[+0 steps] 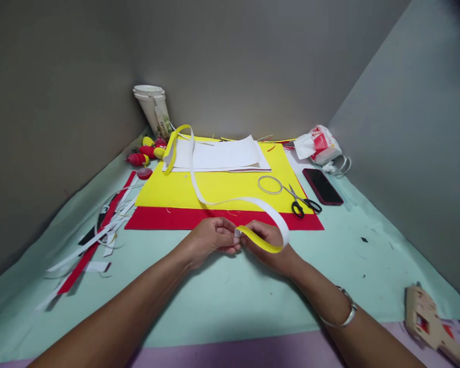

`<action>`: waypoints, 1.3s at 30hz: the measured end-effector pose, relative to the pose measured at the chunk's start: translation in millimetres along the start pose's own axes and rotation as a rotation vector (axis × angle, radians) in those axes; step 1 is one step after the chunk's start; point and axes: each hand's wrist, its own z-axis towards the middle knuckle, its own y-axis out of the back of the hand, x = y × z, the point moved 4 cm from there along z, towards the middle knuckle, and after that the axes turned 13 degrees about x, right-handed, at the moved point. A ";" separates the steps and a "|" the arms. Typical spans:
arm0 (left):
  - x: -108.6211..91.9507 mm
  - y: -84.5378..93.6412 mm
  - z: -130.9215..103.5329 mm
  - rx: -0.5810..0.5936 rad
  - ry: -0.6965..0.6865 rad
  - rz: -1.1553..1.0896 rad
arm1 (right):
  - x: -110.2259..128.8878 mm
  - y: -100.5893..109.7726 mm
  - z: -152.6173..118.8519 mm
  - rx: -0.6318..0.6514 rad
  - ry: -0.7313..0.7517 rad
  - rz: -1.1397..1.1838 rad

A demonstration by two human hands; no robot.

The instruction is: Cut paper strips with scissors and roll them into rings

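A long strip (266, 205), yellow on one face and white on the other, loops from the back of the yellow sheet (214, 191) forward to my hands. Its near end is curled into a small roll between my fingertips. My left hand (214, 237) pinches this end from the left, fingers closed. From the right, my right hand (268, 245) pinches the same end, with the strip arching over its back. Both hands meet just in front of the red sheet (168, 219). A silver bracelet (350, 312) circles my right wrist.
Scissors (301, 200) and a ring (270, 185) lie on the sheets. White paper (222, 153), a cup (151, 107) and tissues (322, 144) stand behind. Cut strips (95, 240) lie left; a phone (322, 187) and glue gun (425, 314) are right.
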 end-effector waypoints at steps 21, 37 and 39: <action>2.6 -9.3 -3.7 0.187 0.050 0.168 | 4.4 5.8 -4.1 -0.130 0.057 0.053; 20.1 -37.8 -14.3 0.290 0.132 0.074 | 8.5 8.1 -3.9 -0.280 0.016 -0.042; 25.0 -42.8 -18.0 0.296 0.141 0.067 | 9.9 8.0 -3.5 -0.282 0.059 -0.083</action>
